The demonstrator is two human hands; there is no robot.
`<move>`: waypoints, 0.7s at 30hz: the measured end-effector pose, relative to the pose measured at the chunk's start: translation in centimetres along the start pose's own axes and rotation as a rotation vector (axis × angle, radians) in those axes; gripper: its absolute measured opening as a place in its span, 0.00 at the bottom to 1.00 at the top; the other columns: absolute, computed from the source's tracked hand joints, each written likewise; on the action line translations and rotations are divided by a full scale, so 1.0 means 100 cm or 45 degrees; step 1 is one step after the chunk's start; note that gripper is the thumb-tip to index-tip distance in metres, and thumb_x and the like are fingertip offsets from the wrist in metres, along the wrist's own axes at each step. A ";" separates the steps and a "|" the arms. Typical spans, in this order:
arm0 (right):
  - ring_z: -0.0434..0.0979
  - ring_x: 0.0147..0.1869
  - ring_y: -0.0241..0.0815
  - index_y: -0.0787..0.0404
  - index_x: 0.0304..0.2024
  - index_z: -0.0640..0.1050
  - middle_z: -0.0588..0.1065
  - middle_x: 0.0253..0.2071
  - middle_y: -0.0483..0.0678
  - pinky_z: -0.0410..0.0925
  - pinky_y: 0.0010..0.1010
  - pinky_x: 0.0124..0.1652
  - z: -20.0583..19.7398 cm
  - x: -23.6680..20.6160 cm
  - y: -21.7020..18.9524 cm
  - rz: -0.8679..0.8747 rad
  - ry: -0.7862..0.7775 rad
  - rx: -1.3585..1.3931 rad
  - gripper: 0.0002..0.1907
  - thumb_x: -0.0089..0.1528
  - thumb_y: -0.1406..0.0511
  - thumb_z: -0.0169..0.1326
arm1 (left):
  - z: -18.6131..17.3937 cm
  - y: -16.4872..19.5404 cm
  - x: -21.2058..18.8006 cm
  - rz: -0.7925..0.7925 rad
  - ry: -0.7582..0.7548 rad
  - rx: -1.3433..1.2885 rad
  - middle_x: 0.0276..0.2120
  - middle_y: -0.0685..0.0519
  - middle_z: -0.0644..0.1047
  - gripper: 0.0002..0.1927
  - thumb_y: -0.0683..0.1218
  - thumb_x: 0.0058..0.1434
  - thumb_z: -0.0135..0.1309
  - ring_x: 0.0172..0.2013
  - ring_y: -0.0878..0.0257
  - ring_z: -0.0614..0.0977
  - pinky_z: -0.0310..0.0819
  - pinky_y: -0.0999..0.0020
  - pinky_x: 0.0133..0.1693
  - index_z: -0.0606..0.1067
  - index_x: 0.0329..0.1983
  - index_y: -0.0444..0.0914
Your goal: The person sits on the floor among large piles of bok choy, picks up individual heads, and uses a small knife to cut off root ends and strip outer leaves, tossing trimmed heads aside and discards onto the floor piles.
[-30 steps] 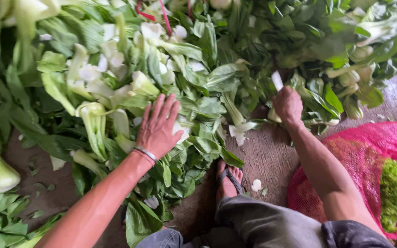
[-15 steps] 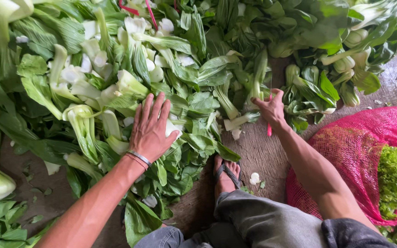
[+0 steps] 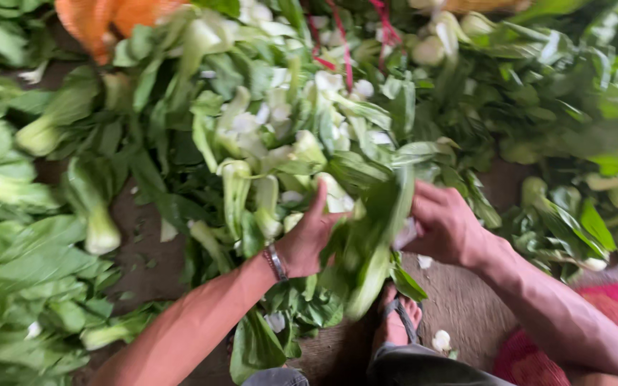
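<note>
We are gripping one bok choy head [image 3: 372, 266] between both hands above the heaped greens [image 3: 252, 143]: left hand [image 3: 310, 239] clasping its leaves, right hand [image 3: 443, 225] pinching the upper part. Trimming step, we judge; next, steady grip, peeling outer leaves.

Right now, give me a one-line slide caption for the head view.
Both hands, left hand and right hand, grip a leafy green bunch above the vegetable pile.

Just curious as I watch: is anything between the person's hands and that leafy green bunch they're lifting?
Nothing visible: the left hand and right hand already grip the green bunch directly, above the heap of greens.
</note>
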State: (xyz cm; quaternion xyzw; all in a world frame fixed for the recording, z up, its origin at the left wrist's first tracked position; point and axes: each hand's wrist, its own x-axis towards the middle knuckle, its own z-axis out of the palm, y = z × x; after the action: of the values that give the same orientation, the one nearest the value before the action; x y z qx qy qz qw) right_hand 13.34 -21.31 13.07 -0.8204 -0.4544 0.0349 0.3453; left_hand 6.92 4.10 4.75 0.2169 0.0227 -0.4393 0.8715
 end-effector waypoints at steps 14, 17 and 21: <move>0.79 0.59 0.51 0.62 0.49 0.72 0.74 0.52 0.56 0.77 0.38 0.53 0.047 0.030 -0.019 -0.242 0.290 0.578 0.15 0.64 0.64 0.61 | 0.035 0.020 -0.050 0.448 0.245 1.186 0.49 0.48 0.73 0.46 0.51 0.53 0.69 0.50 0.59 0.78 0.78 0.62 0.54 0.57 0.69 0.35; 0.80 0.41 0.36 0.61 0.47 0.73 0.79 0.43 0.52 0.73 0.26 0.39 0.052 0.033 -0.021 0.011 0.479 0.700 0.10 0.71 0.61 0.51 | 0.041 0.011 -0.054 0.343 0.226 1.310 0.48 0.48 0.77 0.47 0.54 0.51 0.66 0.43 0.59 0.83 0.84 0.63 0.48 0.52 0.67 0.37; 0.70 0.26 0.27 0.64 0.43 0.74 0.79 0.32 0.46 0.63 0.20 0.26 0.046 0.052 -0.017 0.463 0.521 0.777 0.12 0.74 0.61 0.52 | 0.041 -0.003 -0.060 0.574 0.361 1.579 0.50 0.44 0.79 0.40 0.52 0.54 0.69 0.48 0.57 0.83 0.80 0.64 0.53 0.62 0.65 0.37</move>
State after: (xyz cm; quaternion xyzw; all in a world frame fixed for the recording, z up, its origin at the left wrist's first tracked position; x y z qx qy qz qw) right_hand 13.45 -14.24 11.99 -0.7371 -0.1926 0.0646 0.6445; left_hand 2.43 6.83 9.77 0.7321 -0.1655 -0.1458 0.6445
